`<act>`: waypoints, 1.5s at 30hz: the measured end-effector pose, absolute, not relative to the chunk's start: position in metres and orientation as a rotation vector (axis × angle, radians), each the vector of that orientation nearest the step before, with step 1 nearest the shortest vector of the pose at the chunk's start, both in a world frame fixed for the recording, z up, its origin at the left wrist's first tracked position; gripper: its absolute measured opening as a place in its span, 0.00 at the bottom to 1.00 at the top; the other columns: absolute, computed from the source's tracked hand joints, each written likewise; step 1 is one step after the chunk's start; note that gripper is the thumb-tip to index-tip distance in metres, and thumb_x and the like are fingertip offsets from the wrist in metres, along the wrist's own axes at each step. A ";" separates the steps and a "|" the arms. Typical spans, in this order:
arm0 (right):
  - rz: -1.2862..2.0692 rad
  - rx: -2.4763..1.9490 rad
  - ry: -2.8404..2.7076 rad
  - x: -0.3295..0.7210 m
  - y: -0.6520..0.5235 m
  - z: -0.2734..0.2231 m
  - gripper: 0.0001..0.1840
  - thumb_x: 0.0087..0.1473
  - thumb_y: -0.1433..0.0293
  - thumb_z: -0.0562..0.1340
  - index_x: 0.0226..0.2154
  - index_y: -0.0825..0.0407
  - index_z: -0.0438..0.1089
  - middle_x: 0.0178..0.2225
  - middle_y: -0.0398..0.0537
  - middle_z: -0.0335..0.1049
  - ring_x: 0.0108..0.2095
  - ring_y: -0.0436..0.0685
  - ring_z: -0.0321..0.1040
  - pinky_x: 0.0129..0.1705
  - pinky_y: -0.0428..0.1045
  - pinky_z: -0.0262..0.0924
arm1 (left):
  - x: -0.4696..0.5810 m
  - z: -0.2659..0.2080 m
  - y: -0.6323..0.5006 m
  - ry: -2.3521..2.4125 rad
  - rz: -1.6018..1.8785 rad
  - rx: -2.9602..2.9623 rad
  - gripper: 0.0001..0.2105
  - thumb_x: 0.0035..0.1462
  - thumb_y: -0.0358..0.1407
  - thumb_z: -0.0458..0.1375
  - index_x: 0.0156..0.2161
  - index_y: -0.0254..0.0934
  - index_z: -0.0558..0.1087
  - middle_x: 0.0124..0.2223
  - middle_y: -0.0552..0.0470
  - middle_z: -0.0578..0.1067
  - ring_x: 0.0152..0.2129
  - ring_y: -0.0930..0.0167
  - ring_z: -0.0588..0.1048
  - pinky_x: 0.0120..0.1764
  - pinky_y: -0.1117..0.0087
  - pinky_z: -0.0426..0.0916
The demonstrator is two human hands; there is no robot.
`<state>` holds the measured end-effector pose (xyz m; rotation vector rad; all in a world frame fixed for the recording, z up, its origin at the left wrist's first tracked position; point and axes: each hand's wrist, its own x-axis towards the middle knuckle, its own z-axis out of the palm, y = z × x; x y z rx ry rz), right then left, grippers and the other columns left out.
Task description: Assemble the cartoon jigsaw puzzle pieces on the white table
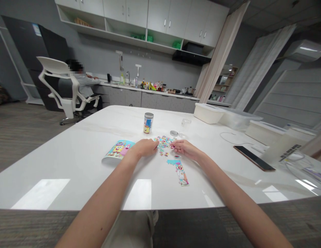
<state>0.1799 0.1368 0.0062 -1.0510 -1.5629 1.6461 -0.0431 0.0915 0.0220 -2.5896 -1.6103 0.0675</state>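
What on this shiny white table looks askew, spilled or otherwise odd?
The thin, light-blue, cartoon-printed sheet beside the bare left hand stands out: it curves up off the glossy white table instead of lying flat. The small multicoloured puzzle pieces are mostly heaped together, so nothing looks spilled.

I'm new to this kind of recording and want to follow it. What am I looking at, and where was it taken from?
There is no machine here, just a person's two bare hands. The single picture comes from a camera worn on that person's head, looking forward and down.

On the white table lie a pile of jigsaw pieces, a joined strip of pieces, a curled picture sheet, an upright jar and, farther right, a phone.

The left hand is at the pile's left edge; whether it grips anything is unclear. The right hand, opposite, seems to pinch a small piece, though it is too tiny to be sure.
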 end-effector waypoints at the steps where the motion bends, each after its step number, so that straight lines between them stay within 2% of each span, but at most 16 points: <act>1: 1.678 -1.041 -1.516 0.180 0.136 0.008 0.04 0.45 0.74 0.67 0.26 0.58 0.72 0.24 0.44 0.67 0.20 0.43 0.59 0.22 0.40 0.57 | -0.043 0.022 0.091 -1.608 0.068 -2.589 0.15 0.60 0.36 0.45 0.48 0.35 0.68 0.41 0.38 0.77 0.38 0.59 0.76 0.37 0.63 0.68; 5: 1.699 -1.016 -1.441 0.182 0.136 0.011 0.01 0.49 0.77 0.65 0.27 0.59 0.73 0.26 0.46 0.69 0.22 0.42 0.61 0.25 0.38 0.61 | -0.043 0.022 0.092 -1.605 0.078 -2.583 0.15 0.60 0.36 0.45 0.48 0.36 0.68 0.41 0.39 0.77 0.38 0.60 0.76 0.37 0.64 0.68; 8: 1.693 -1.037 -1.429 0.183 0.138 0.009 0.01 0.48 0.77 0.66 0.27 0.59 0.73 0.26 0.45 0.69 0.20 0.42 0.60 0.23 0.37 0.60 | -0.044 0.022 0.092 -1.614 0.086 -2.585 0.15 0.60 0.36 0.46 0.49 0.36 0.67 0.42 0.39 0.77 0.38 0.61 0.76 0.37 0.64 0.68; 14: 1.657 -1.036 -1.433 0.184 0.141 0.007 0.06 0.45 0.78 0.67 0.29 0.57 0.71 0.24 0.41 0.69 0.17 0.41 0.57 0.18 0.37 0.57 | -0.045 0.020 0.094 -1.614 0.093 -2.581 0.16 0.60 0.37 0.45 0.50 0.37 0.67 0.42 0.39 0.76 0.38 0.61 0.76 0.37 0.63 0.68; 19: 1.717 -0.982 -1.356 0.184 0.137 0.010 0.09 0.43 0.80 0.68 0.28 0.56 0.70 0.26 0.44 0.71 0.26 0.45 0.68 0.30 0.39 0.66 | -0.044 0.022 0.093 -1.635 0.113 -2.580 0.16 0.60 0.37 0.45 0.50 0.37 0.67 0.42 0.39 0.76 0.38 0.61 0.76 0.38 0.64 0.68; 22: 1.747 -1.012 -1.366 0.184 0.136 0.011 0.06 0.45 0.79 0.68 0.26 0.57 0.69 0.25 0.43 0.69 0.22 0.43 0.65 0.25 0.38 0.63 | -0.044 0.023 0.092 -1.640 0.116 -2.578 0.16 0.60 0.37 0.45 0.50 0.37 0.66 0.43 0.40 0.76 0.38 0.62 0.76 0.38 0.64 0.67; 25: 1.728 -1.062 -1.396 0.185 0.137 0.010 0.04 0.47 0.78 0.67 0.29 0.57 0.72 0.24 0.42 0.69 0.19 0.41 0.60 0.22 0.37 0.61 | -0.044 0.023 0.092 -1.624 0.107 -2.583 0.16 0.60 0.37 0.45 0.50 0.37 0.67 0.42 0.39 0.76 0.38 0.61 0.76 0.38 0.64 0.67; 31: 1.624 -1.077 -1.516 0.187 0.138 0.009 0.09 0.47 0.78 0.68 0.35 0.55 0.74 0.34 0.49 0.75 0.30 0.48 0.70 0.30 0.41 0.65 | -0.045 0.022 0.092 -1.630 0.094 -2.597 0.16 0.60 0.37 0.45 0.50 0.37 0.67 0.43 0.39 0.76 0.39 0.61 0.76 0.38 0.64 0.67; 37: 1.662 -1.088 -1.530 0.188 0.140 0.006 0.03 0.48 0.78 0.67 0.30 0.58 0.75 0.30 0.51 0.75 0.31 0.48 0.71 0.36 0.42 0.67 | -0.045 0.021 0.094 -1.638 0.088 -2.604 0.16 0.60 0.37 0.45 0.50 0.36 0.67 0.43 0.38 0.76 0.39 0.61 0.76 0.38 0.63 0.67; 45: 1.666 -1.089 -1.580 0.187 0.140 0.007 0.04 0.49 0.78 0.65 0.31 0.59 0.75 0.30 0.53 0.75 0.30 0.49 0.71 0.36 0.42 0.67 | -0.045 0.021 0.095 -1.635 0.100 -2.598 0.15 0.60 0.37 0.46 0.49 0.37 0.67 0.42 0.39 0.76 0.38 0.61 0.76 0.38 0.64 0.67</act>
